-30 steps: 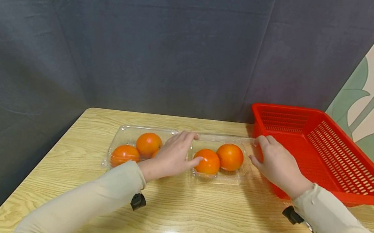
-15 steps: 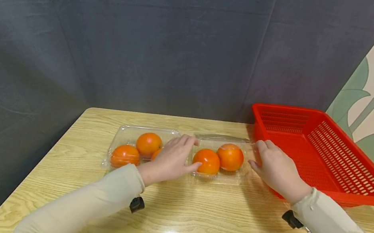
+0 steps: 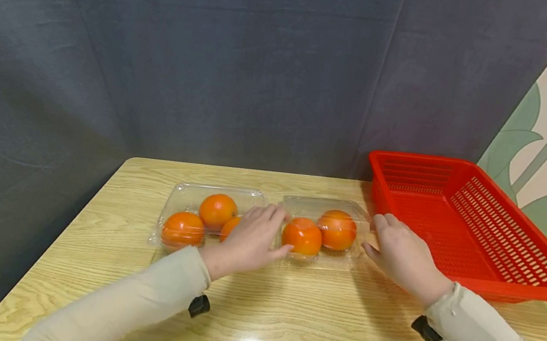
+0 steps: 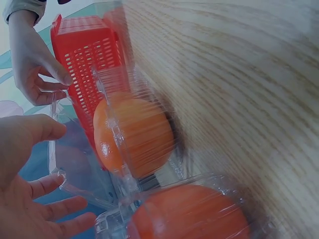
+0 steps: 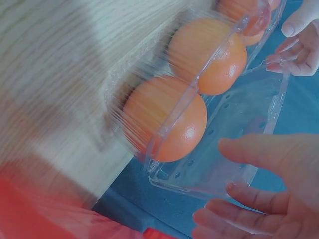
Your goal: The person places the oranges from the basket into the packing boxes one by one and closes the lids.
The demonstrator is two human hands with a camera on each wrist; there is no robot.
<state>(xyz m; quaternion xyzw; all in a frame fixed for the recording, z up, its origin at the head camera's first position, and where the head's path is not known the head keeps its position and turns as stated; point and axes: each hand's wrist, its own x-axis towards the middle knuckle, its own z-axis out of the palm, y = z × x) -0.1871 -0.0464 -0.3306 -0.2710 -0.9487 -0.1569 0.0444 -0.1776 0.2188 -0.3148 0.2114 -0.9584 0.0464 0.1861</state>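
A clear plastic clamshell box (image 3: 336, 262) holds two oranges (image 3: 302, 236) near the table's middle. Its hinged lid (image 3: 318, 204) tilts over them from the far side, partly lowered. My left hand (image 3: 250, 238) is at the lid's left end; in the left wrist view its fingers (image 4: 50, 185) are spread, one tip touching the lid's edge. At the opposite end is my right hand (image 3: 401, 251), thumb apart from the relaxed fingers (image 5: 249, 194) in the right wrist view. Its fingertips lie at the lid's corner, their exact contact hard to see.
Left of the box stands another clear clamshell box (image 3: 170, 202) with oranges (image 3: 183, 229), partly hidden by my left hand. A red plastic basket (image 3: 479, 284) is at the right, close to my right hand. A dark cloth (image 3: 266, 75) hangs behind the wooden table (image 3: 308, 329).
The lid has swung down from the far side toward me and now slants over the oranges. Both hands have moved only slightly with it.
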